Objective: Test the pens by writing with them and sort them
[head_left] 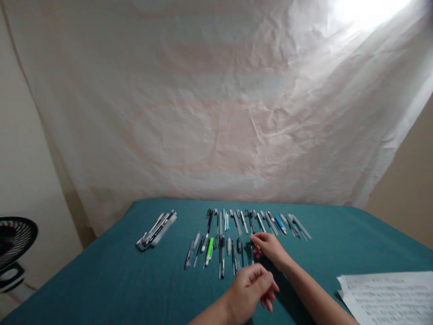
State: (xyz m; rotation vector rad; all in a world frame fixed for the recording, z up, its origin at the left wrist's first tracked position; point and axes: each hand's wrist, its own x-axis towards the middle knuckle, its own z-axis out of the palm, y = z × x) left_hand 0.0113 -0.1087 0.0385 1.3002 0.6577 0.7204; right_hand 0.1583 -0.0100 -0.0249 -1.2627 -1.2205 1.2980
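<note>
Pens (221,253) lie in two close rows across the middle of the teal-covered table (101,280). Nearest me, the left hand (252,286) hovers loosely curled, seemingly empty. Just beyond it, the right hand (269,247) rests its fingertips on a dark pen (252,253) in the near row; whether they pinch it I cannot tell. Lifting it straight up by the barrel would, I think, spare its neighbours. Printed sheets (389,298) are cut off at the near right corner, and the far row blurs together.

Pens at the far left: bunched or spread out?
Bunched: the far-left pens lie touching in one tight cluster on the teal cloth, apart from the spread rows.
</note>
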